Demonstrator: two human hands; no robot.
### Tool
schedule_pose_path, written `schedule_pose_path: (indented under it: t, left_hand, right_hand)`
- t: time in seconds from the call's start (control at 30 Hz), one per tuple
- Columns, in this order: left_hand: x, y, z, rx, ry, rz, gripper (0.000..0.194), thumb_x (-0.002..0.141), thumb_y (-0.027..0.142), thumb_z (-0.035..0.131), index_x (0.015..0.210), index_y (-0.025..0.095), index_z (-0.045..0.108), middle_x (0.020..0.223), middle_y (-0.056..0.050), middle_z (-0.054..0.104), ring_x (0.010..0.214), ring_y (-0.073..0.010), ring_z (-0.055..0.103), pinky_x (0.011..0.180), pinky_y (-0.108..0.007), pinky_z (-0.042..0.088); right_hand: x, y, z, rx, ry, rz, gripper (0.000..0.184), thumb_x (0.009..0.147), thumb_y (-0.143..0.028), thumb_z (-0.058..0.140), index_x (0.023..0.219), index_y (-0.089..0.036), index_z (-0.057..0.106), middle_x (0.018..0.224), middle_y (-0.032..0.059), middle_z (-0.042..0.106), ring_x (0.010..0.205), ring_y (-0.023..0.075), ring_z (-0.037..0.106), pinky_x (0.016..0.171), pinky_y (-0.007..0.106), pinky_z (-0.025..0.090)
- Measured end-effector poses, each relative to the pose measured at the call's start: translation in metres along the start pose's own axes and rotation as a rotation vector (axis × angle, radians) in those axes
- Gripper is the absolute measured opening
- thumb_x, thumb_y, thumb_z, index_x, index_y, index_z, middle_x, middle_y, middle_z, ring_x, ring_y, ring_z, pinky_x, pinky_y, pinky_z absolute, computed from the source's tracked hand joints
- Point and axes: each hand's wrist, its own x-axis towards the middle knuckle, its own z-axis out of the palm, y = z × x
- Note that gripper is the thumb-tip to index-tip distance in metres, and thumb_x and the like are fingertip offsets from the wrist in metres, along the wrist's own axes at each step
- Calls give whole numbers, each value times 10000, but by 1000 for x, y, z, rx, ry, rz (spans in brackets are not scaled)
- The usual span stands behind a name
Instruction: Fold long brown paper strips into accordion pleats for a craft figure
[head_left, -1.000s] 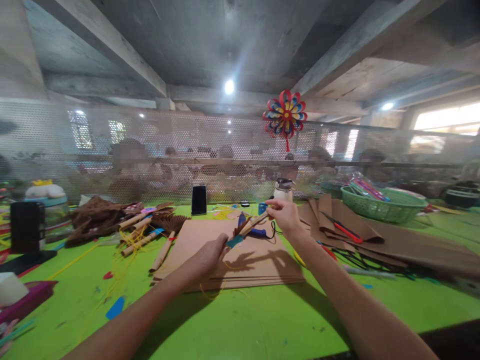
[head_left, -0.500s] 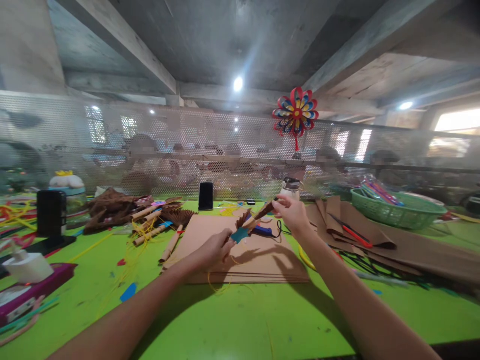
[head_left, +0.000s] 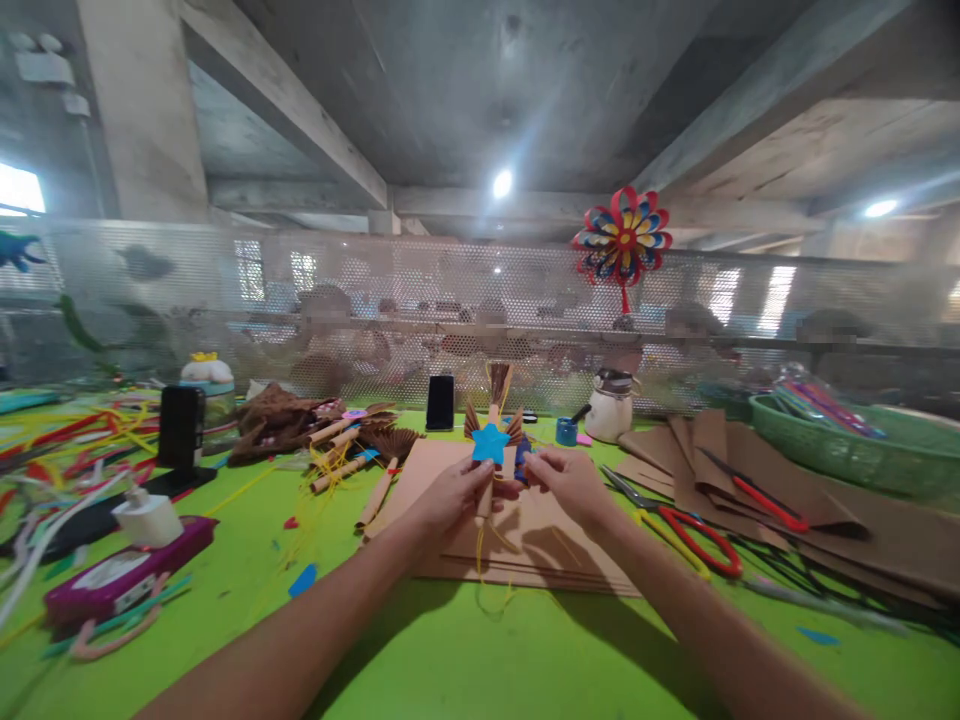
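Observation:
Upright in my left hand is a brown paper craft with a blue star on its front. Folded paper fans spread from its sides and top, and a rolled paper tube forms its stem, with yellow string trailing below. My left fingers are closed round this stem. Just right of the star, my right hand has its thumb and fingertips pinched together; what lies between them is too small to make out. A blue tool is partly hidden behind these fingertips. Under both hands lies a stack of brown cardboard sheets.
Scissors with red handles, brown paper and a green basket lie right. A white jar and a phone stand behind. Leftward are paper rolls, a purple power strip and a charger.
The paper craft has turned from slanting to upright, its star now facing me. My right hand has let go of its top and come down beside the star. The view has shifted left.

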Motion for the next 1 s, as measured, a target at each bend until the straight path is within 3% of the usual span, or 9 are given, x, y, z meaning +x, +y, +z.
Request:
schedule_pose_path:
  t: [0.13, 0.23, 0.33, 0.4, 0.5, 0.6, 0.7, 0.83, 1.0]
  left_hand:
    - [2, -2, 2, 124, 150, 147, 329, 758, 417, 551, 922, 132, 524, 934, -83, 631, 892, -201, 573, 754, -297, 437]
    - [2, -2, 1, 108, 179, 157, 326, 766, 419, 534, 936, 142, 508, 902, -67, 638, 829, -192, 591, 718, -299, 455]
    - [1, 1, 1, 49, 204, 155, 290, 773, 401, 527, 906, 144, 505, 880, -73, 641, 799, -196, 607, 694, -308, 471]
    - [1, 3, 0, -7, 214, 151, 252, 784, 377, 520, 886, 148, 499, 896, -83, 641, 832, -204, 608, 705, -319, 477]
    - [1, 5, -1, -82, 229, 158, 202, 797, 339, 517, 863, 152, 479, 897, -96, 646, 880, -208, 603, 720, -316, 479]
    - [1, 7, -2, -104, 212, 154, 223, 795, 348, 523, 895, 158, 464, 866, -104, 651, 842, -221, 614, 650, -315, 492]
    - [-1, 6, 0, -96, 195, 135, 258, 787, 365, 532, 932, 168, 451, 871, -101, 647, 754, -223, 629, 583, -323, 500]
    - [-2, 2, 6, -82, 215, 150, 295, 765, 381, 562, 927, 177, 426, 836, -80, 647, 631, -180, 625, 547, -298, 494]
    - [-2, -2, 12, -19, 252, 142, 392, 695, 461, 615, 882, 183, 412, 747, -41, 652, 479, -126, 573, 482, -255, 455]
  right_hand:
    - [-10, -11, 14, 140, -149, 43, 300, 763, -413, 503, 827, -147, 625, 720, 49, 647, 662, 155, 589, 564, 250, 441]
    - [-14, -15, 19, 245, -200, 93, 338, 747, -407, 533, 965, -154, 585, 791, 64, 651, 733, 160, 605, 609, 263, 460]
    - [-18, -15, 23, 373, -268, 156, 393, 752, -420, 524, 1055, -169, 546, 741, 38, 633, 657, 135, 594, 590, 259, 465]
    - [-22, -16, 26, 402, -346, 211, 386, 759, -443, 509, 1016, -161, 562, 668, 19, 610, 544, 109, 552, 515, 231, 438]
    - [-28, -19, 30, 310, -456, 237, 356, 773, -467, 478, 768, -133, 603, 539, -5, 550, 414, 70, 430, 425, 197, 339]
    - [-30, -23, 31, 176, -383, 160, 381, 784, -448, 466, 598, -133, 572, 497, -6, 517, 434, 79, 409, 440, 206, 313]
    - [-28, -25, 32, 101, -234, 78, 319, 766, -413, 503, 645, -135, 603, 596, 21, 573, 558, 120, 490, 513, 225, 364]
    - [-29, -30, 38, 273, -294, 113, 305, 737, -417, 541, 867, -147, 596, 765, 42, 615, 609, 128, 538, 536, 233, 420]
    - [-35, -28, 53, 439, -323, 218, 313, 724, -444, 543, 831, -150, 519, 553, -30, 531, 392, 69, 418, 397, 200, 344]
